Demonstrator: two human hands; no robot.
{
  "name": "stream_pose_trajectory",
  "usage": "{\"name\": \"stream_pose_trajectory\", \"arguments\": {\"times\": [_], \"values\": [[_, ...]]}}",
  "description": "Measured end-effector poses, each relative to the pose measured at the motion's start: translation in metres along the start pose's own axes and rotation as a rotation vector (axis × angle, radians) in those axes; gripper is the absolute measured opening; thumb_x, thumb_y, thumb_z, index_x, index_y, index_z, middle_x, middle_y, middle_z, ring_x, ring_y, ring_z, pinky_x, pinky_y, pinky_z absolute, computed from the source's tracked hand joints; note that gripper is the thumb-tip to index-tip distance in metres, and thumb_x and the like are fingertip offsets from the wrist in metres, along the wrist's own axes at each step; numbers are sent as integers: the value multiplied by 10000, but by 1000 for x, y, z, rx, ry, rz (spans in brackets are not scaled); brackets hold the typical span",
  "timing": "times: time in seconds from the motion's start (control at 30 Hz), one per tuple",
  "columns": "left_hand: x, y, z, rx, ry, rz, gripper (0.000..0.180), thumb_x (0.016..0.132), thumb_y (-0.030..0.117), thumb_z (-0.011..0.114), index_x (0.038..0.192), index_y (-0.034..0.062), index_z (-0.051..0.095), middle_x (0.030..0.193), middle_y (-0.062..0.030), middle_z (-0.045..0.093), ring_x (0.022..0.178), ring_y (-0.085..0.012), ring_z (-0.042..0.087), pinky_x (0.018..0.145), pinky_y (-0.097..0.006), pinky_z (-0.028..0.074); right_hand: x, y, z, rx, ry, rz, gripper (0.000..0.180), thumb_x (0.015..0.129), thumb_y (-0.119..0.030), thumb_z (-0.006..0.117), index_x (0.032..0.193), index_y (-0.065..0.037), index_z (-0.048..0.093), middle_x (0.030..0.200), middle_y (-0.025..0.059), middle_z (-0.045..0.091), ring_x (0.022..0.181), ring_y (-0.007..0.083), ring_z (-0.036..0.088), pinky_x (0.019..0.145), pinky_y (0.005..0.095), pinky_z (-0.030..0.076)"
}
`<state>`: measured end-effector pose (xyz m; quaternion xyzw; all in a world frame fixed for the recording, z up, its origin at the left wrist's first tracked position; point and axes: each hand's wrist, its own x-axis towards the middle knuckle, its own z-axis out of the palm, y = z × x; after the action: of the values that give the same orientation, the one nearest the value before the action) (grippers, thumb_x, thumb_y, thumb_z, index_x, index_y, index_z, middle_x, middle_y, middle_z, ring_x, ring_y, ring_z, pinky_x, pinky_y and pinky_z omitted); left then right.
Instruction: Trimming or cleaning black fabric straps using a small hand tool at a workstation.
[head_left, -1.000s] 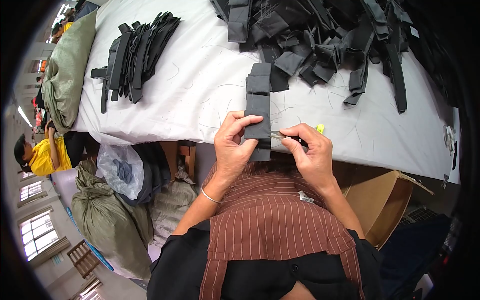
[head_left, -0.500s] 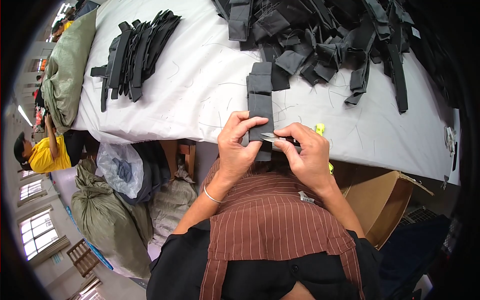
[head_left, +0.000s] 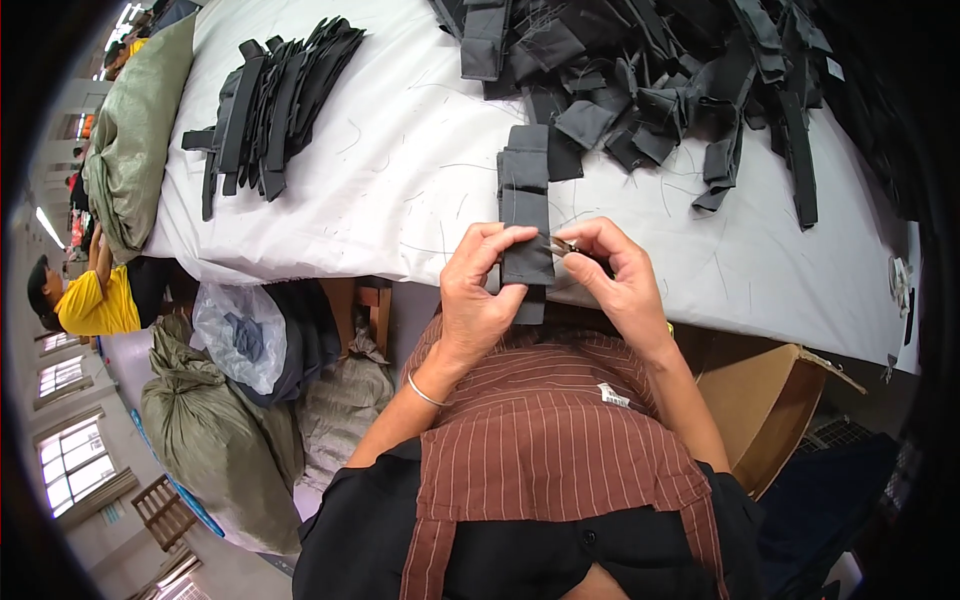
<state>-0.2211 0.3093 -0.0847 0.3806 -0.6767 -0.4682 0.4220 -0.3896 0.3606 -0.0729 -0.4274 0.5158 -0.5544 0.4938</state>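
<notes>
A flat black fabric strip with folded, layered sections lies over the near edge of the white-covered table. My left hand pinches its lower part from the left, fingers on top and thumb near the lower fold. In my right hand is a pair of small thread snips, their blades pointing left at the strip's right edge. The fingers partly hide the snips, and I cannot tell whether the blades touch a thread.
A loose heap of black fabric strips covers the far right of the table. A neater stack of strips lies at left. Below stand filled sacks and an opened cardboard box. A person in yellow is at far left.
My right hand has moved the snips up and slightly right, from over the strip's lower part to its right edge. The left hand keeps its hold, shifted slightly right with the strip.
</notes>
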Motion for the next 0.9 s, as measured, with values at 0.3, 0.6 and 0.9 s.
{"name": "stream_pose_trajectory", "arguments": {"times": [0.3,0.6,0.9], "values": [[-1,-2,3,-105,5,-42,683,659,-156,568,1316,12,486,1073,-110,546,894,-155,604,751,-257,515,4,7,4,-209,-10,-25,361,859,-203,698,1163,-46,582,858,36,602,731,68,519,659,232,451],[-2,-7,-2,39,27,48,688,631,-135,623,1285,22,478,1109,-114,496,896,-178,580,779,-285,497,-7,-3,16,-272,-37,-107,124,773,46,637,870,-31,629,708,-5,563,618,86,516,576,220,421],[-4,-15,-10,-275,-108,-235,230,802,19,586,1031,3,593,1152,-71,510,950,-163,542,832,-308,462,-9,-4,23,-450,60,-363,233,633,84,630,803,-75,639,690,46,609,575,201,594,502,301,448]]}}
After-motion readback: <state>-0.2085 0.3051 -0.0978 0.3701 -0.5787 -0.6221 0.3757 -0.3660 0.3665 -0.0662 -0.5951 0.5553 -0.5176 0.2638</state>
